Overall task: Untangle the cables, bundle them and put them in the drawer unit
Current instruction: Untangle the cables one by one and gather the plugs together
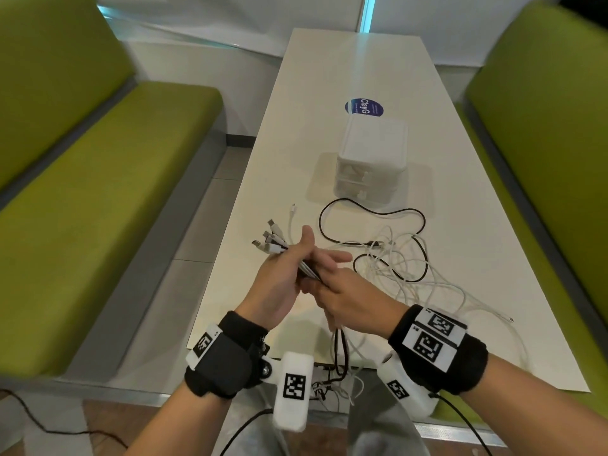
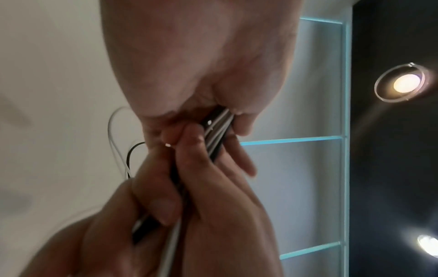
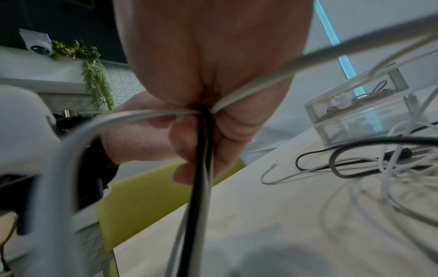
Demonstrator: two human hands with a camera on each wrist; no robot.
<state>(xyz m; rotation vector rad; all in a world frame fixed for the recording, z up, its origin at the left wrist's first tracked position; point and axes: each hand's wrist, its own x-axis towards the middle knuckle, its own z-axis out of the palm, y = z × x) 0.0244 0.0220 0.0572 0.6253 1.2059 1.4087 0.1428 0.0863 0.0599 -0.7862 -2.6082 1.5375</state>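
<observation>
Black and white cables [image 1: 388, 255] lie tangled on the white table [image 1: 345, 77]. My left hand [image 1: 286, 274] grips a bunch of them, and their plug ends [image 1: 269, 238] fan out to its upper left. My right hand [image 1: 339, 291] holds the same bunch [image 2: 213, 135] just below, fingers curled round black and white strands [image 3: 201, 150] that hang over the table's near edge. The clear drawer unit [image 1: 371, 156] stands beyond the tangle, its drawers pushed in with cables [image 3: 369, 93] visible inside.
Green bench seats [image 1: 98, 192] flank the table on both sides. A round blue sticker [image 1: 364, 107] lies behind the drawer unit. A loose white cable end [image 1: 292, 212] lies left of the tangle. More cable ends dangle below the near table edge [image 1: 329, 386].
</observation>
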